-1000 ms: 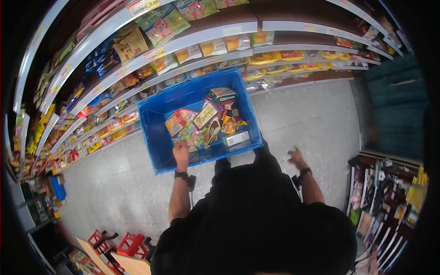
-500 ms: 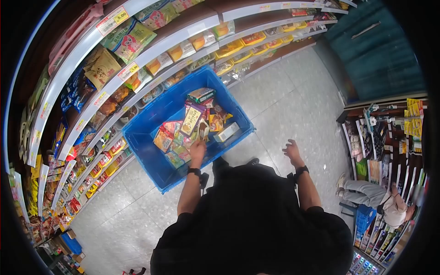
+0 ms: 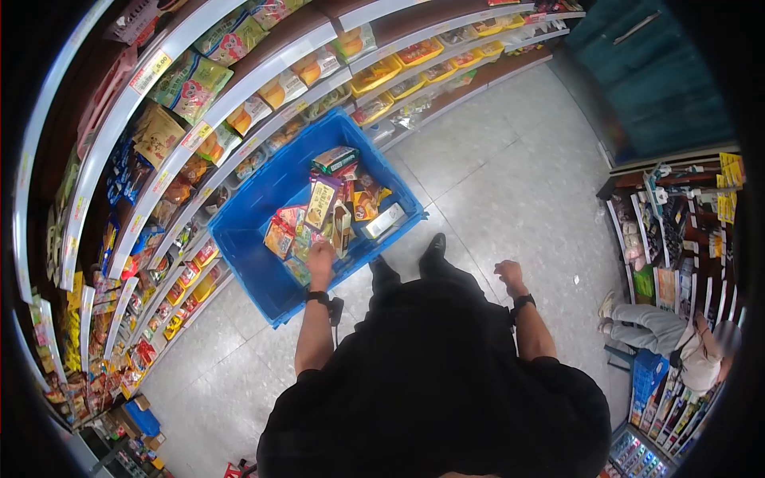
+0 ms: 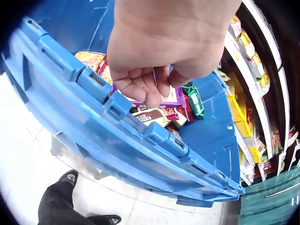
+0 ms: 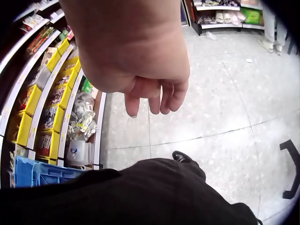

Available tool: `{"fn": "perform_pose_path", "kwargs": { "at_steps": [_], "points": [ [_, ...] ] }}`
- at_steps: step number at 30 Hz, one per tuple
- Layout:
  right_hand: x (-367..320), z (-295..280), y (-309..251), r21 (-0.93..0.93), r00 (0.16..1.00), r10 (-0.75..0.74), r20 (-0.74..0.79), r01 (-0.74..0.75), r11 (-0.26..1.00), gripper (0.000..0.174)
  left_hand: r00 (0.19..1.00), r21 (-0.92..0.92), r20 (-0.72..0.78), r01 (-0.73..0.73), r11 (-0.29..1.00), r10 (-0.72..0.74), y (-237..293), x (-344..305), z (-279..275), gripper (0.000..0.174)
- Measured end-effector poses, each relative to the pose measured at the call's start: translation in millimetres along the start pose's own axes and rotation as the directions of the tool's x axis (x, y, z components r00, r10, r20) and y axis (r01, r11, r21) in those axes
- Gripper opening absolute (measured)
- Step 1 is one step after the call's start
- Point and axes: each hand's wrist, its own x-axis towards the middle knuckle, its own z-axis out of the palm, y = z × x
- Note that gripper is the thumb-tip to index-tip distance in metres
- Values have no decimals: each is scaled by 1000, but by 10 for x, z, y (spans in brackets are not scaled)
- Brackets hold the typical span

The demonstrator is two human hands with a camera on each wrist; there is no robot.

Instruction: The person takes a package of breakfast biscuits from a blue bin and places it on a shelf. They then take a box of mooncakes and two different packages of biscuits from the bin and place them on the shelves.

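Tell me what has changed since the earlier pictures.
The left hand has shifted rightward over the blue bin, nearer the brown packet. The head view has turned, slanting the bin more steeply, and a bystander has appeared at right. The purple box and white box lie as before; the right hand stays empty beside the bin.

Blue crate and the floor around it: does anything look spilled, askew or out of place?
A small white scrap lies on the floor, away from the blue crate, perhaps litter. Inside, packs lie jumbled at odd angles.
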Motion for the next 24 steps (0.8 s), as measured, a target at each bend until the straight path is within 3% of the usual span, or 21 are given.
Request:
{"fn": "perform_pose_path", "kwargs": {
  "at_steps": [1, 2, 4, 5, 6, 7, 8, 10, 11, 12, 14, 15, 16, 17, 18, 20, 22, 24],
  "points": [
    [4, -8, -104, -93, 997, -81, 19, 83, 992, 4, 1000, 0, -19, -7, 1000, 7, -76, 16, 3, 23],
    [33, -5, -223, 24, 993, 122, 6, -122, 992, 3, 998, 63, -47, -43, 997, 46, -142, 19, 19, 24],
    [317, -22, 259, -37, 990, -3, 143, 8, 999, 2, 992, 124, -85, -86, 989, 97, -73, -149, 115, 25],
    [449, 25, 495, -69, 977, -129, 169, 142, 987, 5, 994, 95, -82, -70, 993, 78, 79, -328, 169, 25],
    [586, 6, 626, -99, 947, -254, 198, 277, 956, 7, 995, 62, -79, -55, 997, 60, 180, -466, 244, 25],
    [648, -49, 505, -227, 917, -285, 280, 352, 908, 10, 990, 38, -113, -86, 996, 89, 216, -545, 313, 25],
    [684, -30, 151, 187, 930, 306, 204, -344, 920, 17, 987, 33, -130, -94, 995, 97, 209, -557, 364, 25],
    [824, -100, -211, 242, 932, 348, 100, -362, 900, 40, 940, 179, -181, -258, 949, 290, 184, -633, 416, 24],
    [1111, 10, 32, -121, 955, 21, -296, -59, 991, 50, 941, 170, -147, -281, 945, 306, 212, -697, 412, 23],
    [1413, 157, 422, -543, 767, -419, -486, 110, 832, 62, 942, 178, -162, -264, 948, 293, 340, -829, 436, 23],
    [1686, 21, 184, -502, 764, -411, -497, 133, 855, 68, 950, 279, -137, -234, 931, 279, 590, -1065, 480, 21],
    [1620, -424, 49, -500, 776, -406, -483, 136, 855, 68, 957, 287, -135, -211, 934, 257, 651, -1136, 494, 20],
    [1516, -515, -435, -60, 958, -79, -276, 64, 996, 64, 957, 294, -144, -201, 934, 251, 634, -1149, 495, 20],
    [1413, -470, -1106, 343, 986, 146, 84, -166, 924, 60, 963, 282, -131, -192, 940, 236, 605, -1126, 487, 19],
    [1429, -472, -1123, 348, 986, 144, 89, -166, 922, 60, 968, 268, -114, -188, 945, 225, 611, -1112, 476, 19],
    [1473, -502, -1198, 283, 955, 164, 245, -233, 930, 53, 977, 201, -114, -156, 967, 182, 645, -1045, 499, 18],
    [1406, -403, -1042, 285, 964, 164, 211, -221, 933, 49, 990, 138, -107, -72, 988, 87, 664, -911, 528, 17],
    [1265, -308, -728, 296, 942, 262, 210, -316, 901, 44, 993, 148, -92, -65, 987, 79, 685, -753, 544, 17]
  ]
}}
